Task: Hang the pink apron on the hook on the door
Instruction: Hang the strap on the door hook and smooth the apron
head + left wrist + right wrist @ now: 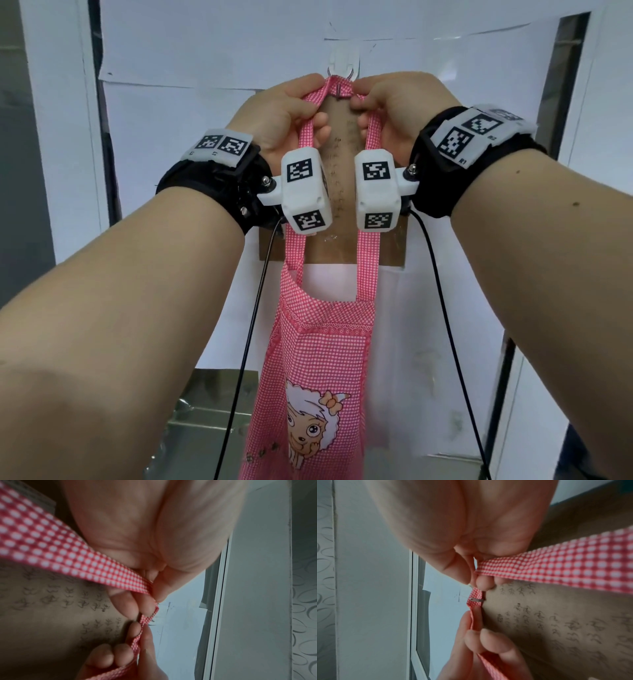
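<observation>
The pink checked apron (pixel 318 359) with a cartoon sheep print hangs down from its neck strap (pixel 337 87). My left hand (pixel 291 102) pinches the strap's left side and my right hand (pixel 383 99) pinches its right side, holding the top of the loop stretched between them. A thin metal hook prong (pixel 476 599) shows across the front of the strap's top. The white hook mount (pixel 344 60) is stuck to the door just above the hands. In the left wrist view the strap (pixel 68 555) runs into the pinching fingers (pixel 159 585).
A brown paper sheet (pixel 339 192) with handwriting is taped to the white door (pixel 205 44) behind the strap. Dark door-frame edges run down both sides (pixel 102 120). A shiny metal surface (pixel 202 421) lies low on the left. Black cables (pixel 253 325) hang from both wrist cameras.
</observation>
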